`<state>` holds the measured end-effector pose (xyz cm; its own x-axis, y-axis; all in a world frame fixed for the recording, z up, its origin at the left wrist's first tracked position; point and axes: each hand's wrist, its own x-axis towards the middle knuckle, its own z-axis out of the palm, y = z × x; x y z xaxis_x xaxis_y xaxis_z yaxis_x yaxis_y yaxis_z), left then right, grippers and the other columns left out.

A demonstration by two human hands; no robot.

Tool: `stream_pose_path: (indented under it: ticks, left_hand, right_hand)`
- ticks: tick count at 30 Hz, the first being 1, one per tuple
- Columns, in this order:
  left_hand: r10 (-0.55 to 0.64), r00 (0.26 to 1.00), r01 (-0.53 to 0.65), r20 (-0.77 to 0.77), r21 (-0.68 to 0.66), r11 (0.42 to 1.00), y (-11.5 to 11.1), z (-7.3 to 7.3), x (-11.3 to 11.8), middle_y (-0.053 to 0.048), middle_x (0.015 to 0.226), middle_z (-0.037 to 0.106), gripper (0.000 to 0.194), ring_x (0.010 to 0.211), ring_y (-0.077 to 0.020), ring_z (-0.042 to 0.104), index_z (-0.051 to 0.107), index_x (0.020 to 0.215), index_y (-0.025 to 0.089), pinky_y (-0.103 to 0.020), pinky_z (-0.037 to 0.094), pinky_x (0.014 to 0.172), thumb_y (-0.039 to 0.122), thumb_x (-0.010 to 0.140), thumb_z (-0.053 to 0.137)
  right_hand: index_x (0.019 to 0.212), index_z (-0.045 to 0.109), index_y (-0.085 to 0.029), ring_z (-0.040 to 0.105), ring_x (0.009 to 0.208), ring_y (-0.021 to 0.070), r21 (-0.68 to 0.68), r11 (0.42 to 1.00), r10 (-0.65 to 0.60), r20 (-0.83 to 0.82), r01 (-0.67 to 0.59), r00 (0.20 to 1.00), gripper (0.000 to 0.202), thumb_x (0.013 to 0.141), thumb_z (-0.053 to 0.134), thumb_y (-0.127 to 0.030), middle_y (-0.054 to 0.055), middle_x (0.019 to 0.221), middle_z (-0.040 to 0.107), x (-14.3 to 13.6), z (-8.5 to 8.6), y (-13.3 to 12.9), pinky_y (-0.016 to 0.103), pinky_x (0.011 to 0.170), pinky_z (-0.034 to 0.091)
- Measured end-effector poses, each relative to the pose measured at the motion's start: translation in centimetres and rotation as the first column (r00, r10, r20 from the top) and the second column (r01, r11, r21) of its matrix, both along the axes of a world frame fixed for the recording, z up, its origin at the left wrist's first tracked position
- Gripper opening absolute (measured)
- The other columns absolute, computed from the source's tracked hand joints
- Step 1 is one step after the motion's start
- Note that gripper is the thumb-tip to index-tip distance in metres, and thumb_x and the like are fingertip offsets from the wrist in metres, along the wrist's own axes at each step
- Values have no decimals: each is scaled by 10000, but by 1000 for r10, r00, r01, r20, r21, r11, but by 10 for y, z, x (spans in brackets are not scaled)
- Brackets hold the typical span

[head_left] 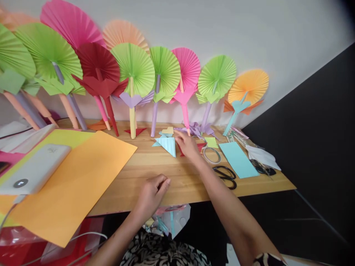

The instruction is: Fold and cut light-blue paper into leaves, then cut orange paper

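My right hand (pixel 188 146) reaches to the back of the wooden table, its fingertips beside a small pale yellow paper piece (pixel 168 130). The fingers are partly stretched out, and I see nothing held in them. Under the yellow piece lie light blue paper cutouts (pixel 164 134). Just left of that hand is a pleated light blue paper triangle (pixel 168 145), and red paper (pixel 200 147) shows partly behind the hand. Near the table's front edge rests my left hand (pixel 154 194), its fingers curled closed with the thumb along them and nothing visible inside.
Several pleated paper fans, such as a green one (pixel 133 70), lean against the wall. A tape roll (pixel 212 155), black-handled scissors (pixel 226 175) and a light blue paper strip (pixel 238 159) lie to the right. At left, a white power bank (pixel 39 168) sits on orange paper (pixel 91 177).
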<state>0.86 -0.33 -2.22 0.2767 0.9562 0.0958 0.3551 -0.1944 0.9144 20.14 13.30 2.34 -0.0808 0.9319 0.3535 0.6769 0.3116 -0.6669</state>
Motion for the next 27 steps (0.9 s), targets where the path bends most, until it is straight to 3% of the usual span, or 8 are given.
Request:
stream_pose_path:
  ticks: [4,7,11,16,27]
  left_hand:
    - [7,1000,-7,8,6,1000,-1,-1,0,29,598,471,388,583,-118,465,423,641,189,-231,300,570,404,963,422]
    - [1,1000,-1,2,28,1000,-2,0,0,21,600,494,392,576,-116,458,429,631,188,-232,296,561,390,966,429]
    - [2,999,1,-43,63,998,-2,2,1,17,602,507,388,575,-113,462,444,622,182,-229,302,570,366,964,443]
    - [7,997,-2,-80,63,998,-2,4,3,21,582,488,378,563,-112,465,450,619,181,-230,305,572,348,959,446]
    - [2,995,6,-96,82,997,-1,3,1,17,574,504,371,554,-115,480,476,618,181,-228,314,559,350,948,455]
  right_hand:
    - [1276,636,-182,647,1054,233,72,993,-94,-34,96,995,399,943,430,-260,101,1190,708,14,8,15,383,925,480]
    - [1174,689,-230,653,1059,233,105,993,-60,17,58,998,321,943,471,-276,65,1149,728,19,0,-3,386,941,480]
    - [1079,718,-243,637,1036,239,51,995,67,247,-83,967,235,929,538,-261,61,1067,737,11,-19,-24,388,934,470]
    - [1109,714,-229,609,1056,271,-13,991,122,481,-132,868,246,882,658,-306,98,1123,708,1,-29,-24,404,919,459]
    - [1054,719,-225,603,1002,256,-35,996,89,572,-84,815,184,913,606,-263,87,1045,707,-5,-29,-28,362,885,441]
